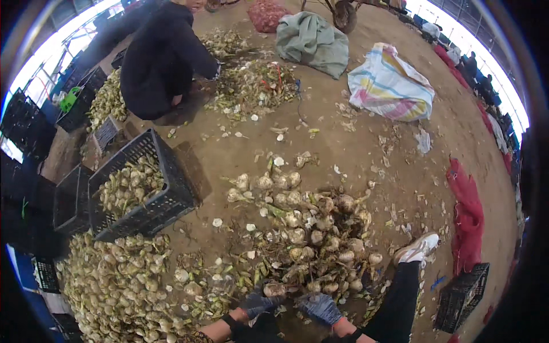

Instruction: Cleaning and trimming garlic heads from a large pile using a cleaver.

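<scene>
The left hand [258,304] curls around a garlic bulb [275,290], likely light, firm, best held by its sides; the right hand's [321,309] grip cannot be told.

Garlic pile [317,237], loose & soil-dirty, on brown floor [323,143].
Bulbs roundish, off-white to tan; R side darker w/ dirt, far-L ones paler, some w/ greenish stems attached. Lie at mixed angles, mostly touching, few apart. One tan bulb [274,290] right at L hand [260,304], nr edge of pile.
</scene>
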{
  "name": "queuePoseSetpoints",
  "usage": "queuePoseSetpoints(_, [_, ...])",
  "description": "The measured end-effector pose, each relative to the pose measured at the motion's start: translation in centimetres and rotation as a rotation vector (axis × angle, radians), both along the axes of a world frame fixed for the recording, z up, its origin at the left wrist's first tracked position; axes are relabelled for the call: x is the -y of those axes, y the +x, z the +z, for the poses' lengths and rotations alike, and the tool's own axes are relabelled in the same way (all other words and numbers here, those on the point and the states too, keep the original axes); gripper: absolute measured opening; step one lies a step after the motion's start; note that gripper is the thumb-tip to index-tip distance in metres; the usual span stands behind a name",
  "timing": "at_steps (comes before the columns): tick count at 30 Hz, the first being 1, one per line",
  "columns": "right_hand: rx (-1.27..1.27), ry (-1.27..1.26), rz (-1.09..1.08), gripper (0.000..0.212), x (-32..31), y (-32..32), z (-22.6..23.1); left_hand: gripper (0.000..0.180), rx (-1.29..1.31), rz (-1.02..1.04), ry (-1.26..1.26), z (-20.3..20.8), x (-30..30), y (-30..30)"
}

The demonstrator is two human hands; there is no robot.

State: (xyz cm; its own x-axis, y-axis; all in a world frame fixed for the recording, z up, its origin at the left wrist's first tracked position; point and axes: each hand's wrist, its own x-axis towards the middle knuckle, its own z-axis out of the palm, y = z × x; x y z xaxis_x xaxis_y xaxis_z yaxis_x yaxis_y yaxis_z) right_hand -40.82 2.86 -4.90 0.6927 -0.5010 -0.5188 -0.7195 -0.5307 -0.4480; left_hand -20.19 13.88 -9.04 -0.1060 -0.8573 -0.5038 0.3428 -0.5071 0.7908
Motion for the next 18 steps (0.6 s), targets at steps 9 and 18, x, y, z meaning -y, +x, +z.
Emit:
queuePoseSetpoints(9, [-0.052,0.219,-0.357,0.029,-0.1,3.0,5.9,0.068,-0.227,0.104,0.102,1.3,-0.2,0.7])
queuePoseSetpoints(18, [0.097,0.124,-0.204,0.029,-1.7,2.0,2.7,0.067,-0.093,0.062,0.039,-0.1,0.5,-0.3])
